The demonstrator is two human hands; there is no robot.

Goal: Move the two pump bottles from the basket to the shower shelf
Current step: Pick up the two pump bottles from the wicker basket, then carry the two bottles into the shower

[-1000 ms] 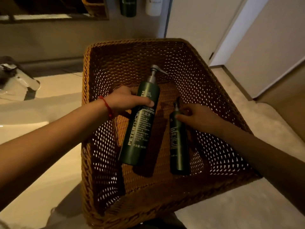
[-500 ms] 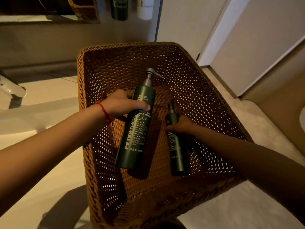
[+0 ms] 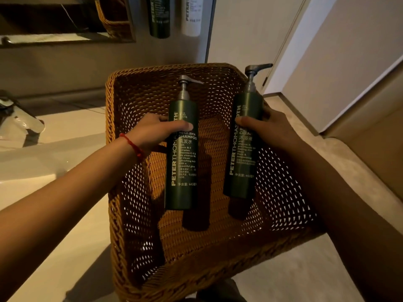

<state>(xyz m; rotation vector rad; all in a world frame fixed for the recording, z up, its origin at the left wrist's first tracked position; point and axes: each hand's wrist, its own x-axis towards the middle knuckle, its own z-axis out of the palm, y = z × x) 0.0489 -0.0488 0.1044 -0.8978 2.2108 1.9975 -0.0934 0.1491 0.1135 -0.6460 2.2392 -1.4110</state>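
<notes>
Two dark green pump bottles with grey pumps hang above a brown wicker basket (image 3: 122,162). My left hand (image 3: 152,131) grips the shampoo bottle (image 3: 182,171) near its top; a red string is tied round that wrist. My right hand (image 3: 268,129) grips the second green bottle (image 3: 242,158) around its upper half, and its pump rises past the basket's far right rim. Both bottles are lifted off the basket floor, with their shadows below them. A dark recessed shelf (image 3: 65,39) runs along the wall at the upper left.
A green bottle (image 3: 159,16) and a white bottle (image 3: 192,16) hang on the wall above the basket. A second wicker basket (image 3: 113,18) sits in the recess. A white basin with a tap (image 3: 19,118) lies to the left. A door frame stands at the right.
Both bottles have come up off the basket floor. My right hand closed round the second bottle and raised it toward the far right rim. The left hand raised the shampoo bottle.
</notes>
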